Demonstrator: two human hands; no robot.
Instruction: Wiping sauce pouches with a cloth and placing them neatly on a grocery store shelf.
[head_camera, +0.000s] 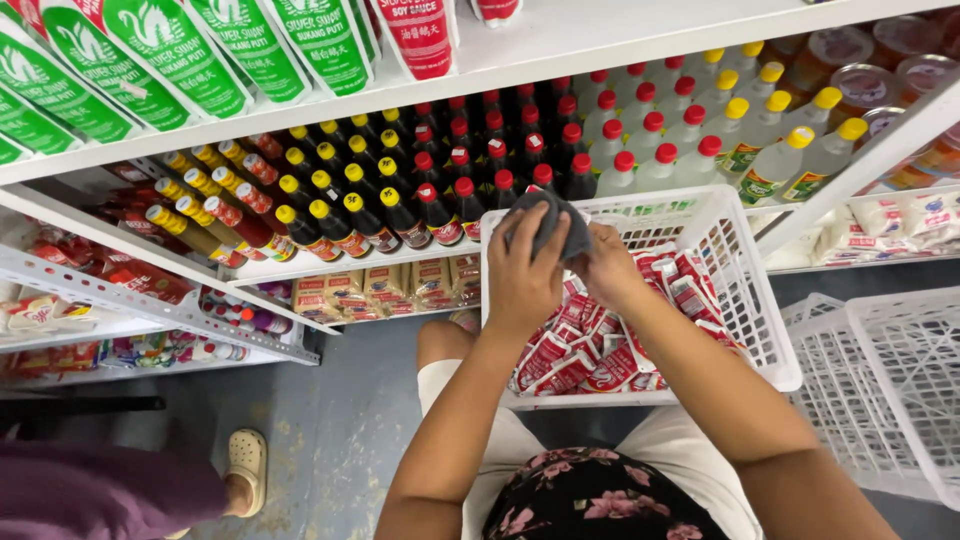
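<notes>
A dark grey cloth (553, 222) is bunched up between both hands, held over the near rim of a white plastic basket (745, 300). Its folds are crumpled, one edge draping over the fingers. It hangs just in front of a shelf row of dark bottles with red caps (500, 165).

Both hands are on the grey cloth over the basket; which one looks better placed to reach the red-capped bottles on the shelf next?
Probably the left hand: it lies over the grey cloth, nearest the red-capped bottles.
</notes>
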